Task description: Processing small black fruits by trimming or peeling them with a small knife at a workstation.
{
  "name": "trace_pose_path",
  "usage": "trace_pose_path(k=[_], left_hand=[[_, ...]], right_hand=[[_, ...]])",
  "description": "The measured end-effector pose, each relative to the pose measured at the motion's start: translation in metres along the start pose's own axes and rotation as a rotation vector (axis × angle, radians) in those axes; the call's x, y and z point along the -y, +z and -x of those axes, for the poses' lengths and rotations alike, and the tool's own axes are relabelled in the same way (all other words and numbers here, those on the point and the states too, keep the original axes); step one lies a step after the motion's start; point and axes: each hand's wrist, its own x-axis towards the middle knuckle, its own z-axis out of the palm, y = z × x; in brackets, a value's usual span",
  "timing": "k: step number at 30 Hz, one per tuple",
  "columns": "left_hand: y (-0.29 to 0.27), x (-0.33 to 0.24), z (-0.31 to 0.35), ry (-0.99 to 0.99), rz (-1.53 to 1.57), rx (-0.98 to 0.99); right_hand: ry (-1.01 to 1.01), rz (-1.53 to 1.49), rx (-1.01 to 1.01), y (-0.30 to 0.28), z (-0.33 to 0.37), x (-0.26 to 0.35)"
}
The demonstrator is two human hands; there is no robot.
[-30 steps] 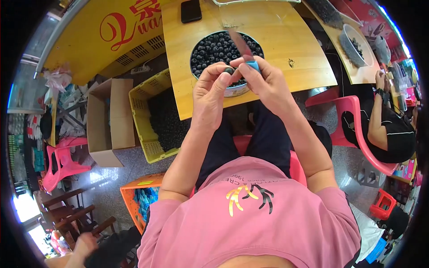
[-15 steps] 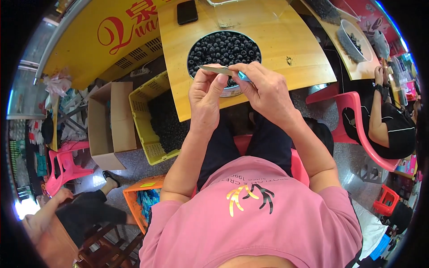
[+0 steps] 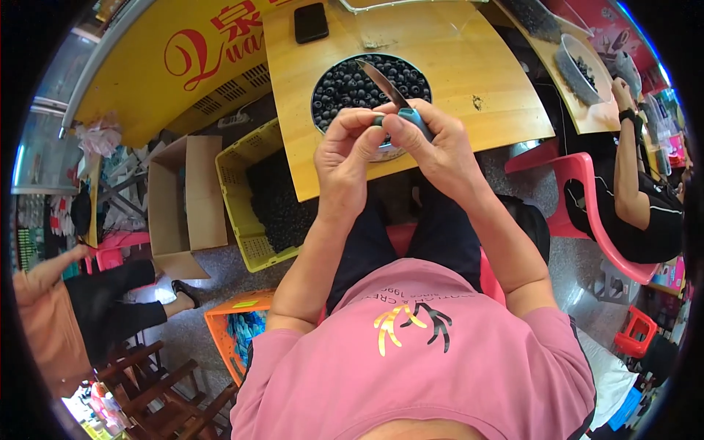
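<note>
My right hand [image 3: 445,141] is closed round the blue handle of a small knife [image 3: 383,83], whose blade points up and to the left. Its thumb meets the fingertips of my left hand [image 3: 345,150], which pinch a small dark round bead-like piece [image 3: 378,120]. Both hands are over the near edge of a round bowl [image 3: 386,153], partly covering it. Many black round bead-like pieces [image 3: 352,86] fill the bowl; some show a pale ring. The bowl stands at the near edge of a yellow wooden table [image 3: 484,70].
A black phone [image 3: 311,23] lies at the table's far left. Left of the table are a yellow crate [image 3: 238,192] with more dark pieces and an open cardboard box [image 3: 203,192]. A person sits at right by a pink chair [image 3: 587,194]; another is at far left.
The knife blade has swung from lying flat toward the left to pointing up over the bowl. My fingertips have come together around the small piece. The person at far left has shifted.
</note>
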Motion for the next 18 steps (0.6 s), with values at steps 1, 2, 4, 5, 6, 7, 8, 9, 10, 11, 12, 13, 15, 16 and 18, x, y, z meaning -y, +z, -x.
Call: trace_pose_path(k=[1, 2, 4, 5, 6, 7, 8, 9, 10, 11, 12, 13, 15, 16, 18], left_hand=[[-0.001, 0.003, 0.0, 0.031, 0.009, 0.023], [-0.001, 0.003, 0.001, 0.037, 0.006, 0.016], [-0.003, 0.002, 0.001, -0.003, 0.057, 0.025], [-0.005, 0.0, 0.003, -0.039, 0.065, 0.028], [-0.009, -0.002, 0.005, -0.035, 0.062, 0.024], [-0.014, -0.001, 0.007, -0.032, 0.038, 0.033], [-0.02, -0.003, 0.009, -0.029, 0.014, 0.043], [-0.026, -0.007, 0.013, 0.009, -0.05, 0.004], [-0.035, -0.013, 0.015, 0.051, -0.113, -0.036], [-0.047, -0.019, 0.017, 0.083, -0.136, -0.077], [-0.059, -0.029, 0.021, 0.11, -0.274, -0.131], [-0.073, -0.036, 0.025, 0.097, -0.313, -0.228], [-0.108, -0.046, 0.033, 0.007, -0.518, -0.297], [-0.117, -0.05, 0.034, -0.03, -0.683, -0.329], [-0.128, -0.048, 0.033, 0.03, -0.984, -0.33]], right_hand=[[0.007, -0.037, 0.008, 0.002, 0.0, -0.001], [0.014, -0.074, 0.016, 0.004, -0.001, 0.001], [0.078, -0.162, 0.043, 0.005, 0.0, 0.005], [0.097, -0.209, 0.048, 0.006, 0.0, 0.003], [0.117, -0.257, 0.053, 0.007, 0.0, 0.0], [0.116, -0.258, 0.056, 0.009, 0.0, -0.003], [0.066, -0.204, 0.055, 0.01, -0.002, -0.008], [0.016, -0.15, 0.053, 0.01, -0.003, -0.01], [0.013, -0.15, 0.059, 0.008, -0.004, -0.009], [0.053, -0.101, 0.011, 0.002, -0.004, -0.009], [0.092, -0.051, -0.038, -0.005, -0.004, -0.01], [0.105, -0.081, -0.067, -0.011, -0.005, -0.014], [0.111, -0.081, -0.095, -0.024, -0.005, -0.019], [0.116, -0.081, -0.124, -0.028, -0.005, -0.022], [0.103, -0.078, -0.13, -0.033, -0.003, -0.027]])
